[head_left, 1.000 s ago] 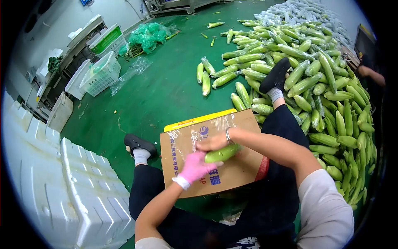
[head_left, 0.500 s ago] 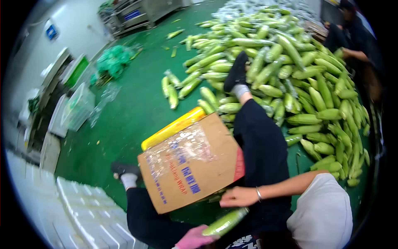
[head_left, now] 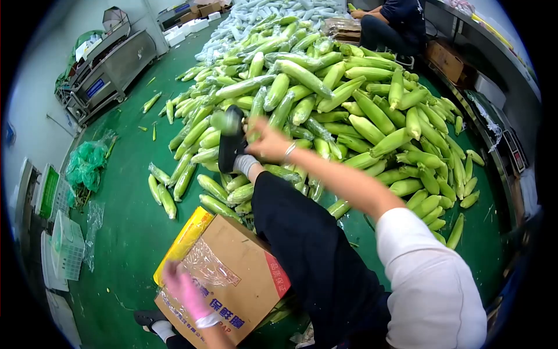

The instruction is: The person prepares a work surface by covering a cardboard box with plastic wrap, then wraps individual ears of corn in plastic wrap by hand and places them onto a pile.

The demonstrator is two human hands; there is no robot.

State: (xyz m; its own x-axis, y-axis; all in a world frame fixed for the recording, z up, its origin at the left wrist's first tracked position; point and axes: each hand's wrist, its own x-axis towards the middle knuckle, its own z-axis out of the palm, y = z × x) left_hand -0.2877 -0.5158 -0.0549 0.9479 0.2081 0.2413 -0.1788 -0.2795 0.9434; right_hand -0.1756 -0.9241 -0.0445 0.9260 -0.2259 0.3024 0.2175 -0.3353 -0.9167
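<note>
My left hand [head_left: 189, 294], in a pink glove, is over the cardboard box [head_left: 250, 262] beside the yellow roll [head_left: 186, 238]; its fingers are smeared by motion. Clear plastic film [head_left: 206, 262] lies crinkled on the box top, near those fingers. My bare right hand [head_left: 266, 141] is stretched forward over the pile of green corn ears [head_left: 349, 122], close to my black shoe. A blurred green ear of corn [head_left: 224, 122] shows just left of it, in front of the shoe. Whether the right fingers touch that ear cannot be made out.
Film-wrapped corn [head_left: 279, 14] is heaped at the back. A co-worker in dark clothes [head_left: 395, 23] sits beyond the pile. Green netting [head_left: 90, 166] and a white plastic basket [head_left: 68, 247] are at left. A metal machine [head_left: 110, 75] stands behind; a shelf [head_left: 488, 110] runs along the right.
My right hand has swung from my lap to above the corn pile. My left hand, earlier holding a wrapped ear of corn, is now over the box without it. The view has shifted.
</note>
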